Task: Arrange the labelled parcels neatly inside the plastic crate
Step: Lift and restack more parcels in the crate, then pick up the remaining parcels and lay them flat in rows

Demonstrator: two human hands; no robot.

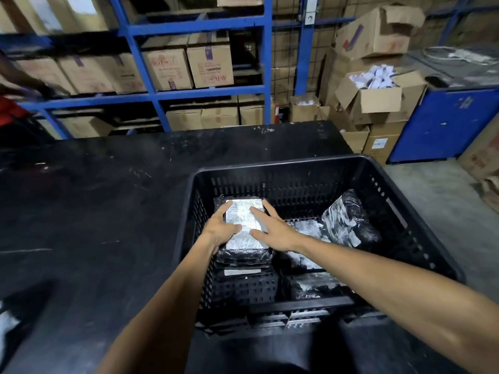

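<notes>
A black slotted plastic crate point(275, 168) stands on the black table. In its far-left corner lies a black-wrapped parcel with a white label point(244, 211), on top of another parcel point(243, 272). My left hand point(222, 232) grips the top parcel's left edge, thumb on the label. My right hand point(270, 228) lies flat on its right side with fingers spread. A second wrapped parcel point(348, 220) leans against the crate's right side. More parcels point(310, 286) lie low at the front right, partly hidden by my right forearm.
The black table point(94, 211) stretches left of the crate. Blue shelving point(199, 25) with cardboard boxes stands behind it. An open carton of white items point(375, 90) and a blue cabinet point(445, 122) are at the back right. A person's arm point(24, 85) shows at the far left.
</notes>
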